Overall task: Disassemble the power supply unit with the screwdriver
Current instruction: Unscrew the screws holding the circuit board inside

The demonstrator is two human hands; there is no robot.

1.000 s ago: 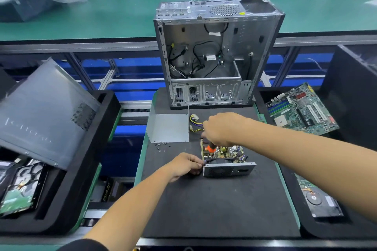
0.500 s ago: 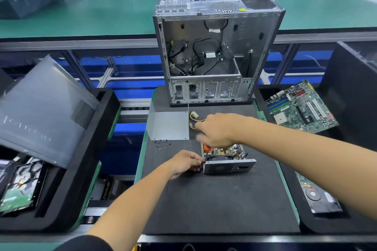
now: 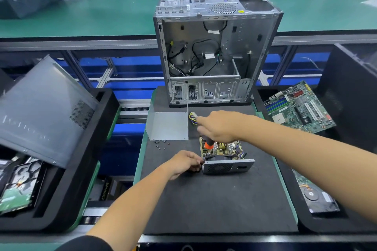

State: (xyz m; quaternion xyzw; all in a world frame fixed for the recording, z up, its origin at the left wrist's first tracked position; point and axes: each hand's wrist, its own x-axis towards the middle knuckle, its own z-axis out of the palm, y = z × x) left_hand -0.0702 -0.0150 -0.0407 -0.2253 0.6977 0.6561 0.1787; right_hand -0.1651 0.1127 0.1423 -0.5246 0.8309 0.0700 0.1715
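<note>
While an emptied computer case (image 3: 214,53) stands at the back of the black-matted bench (image 3: 214,199), the opened power supply unit (image 3: 224,157) sits mid-mat, the left hand (image 3: 183,164) pinching its near left corner and the right hand (image 3: 219,126) gripping an orange-collared screwdriver (image 3: 208,145) angled into it.

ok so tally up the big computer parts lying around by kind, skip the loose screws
computer case: 1
power supply: 1
metal cover: 1
side panel: 1
motherboard: 1
hard drives: 2
total: 7
</note>
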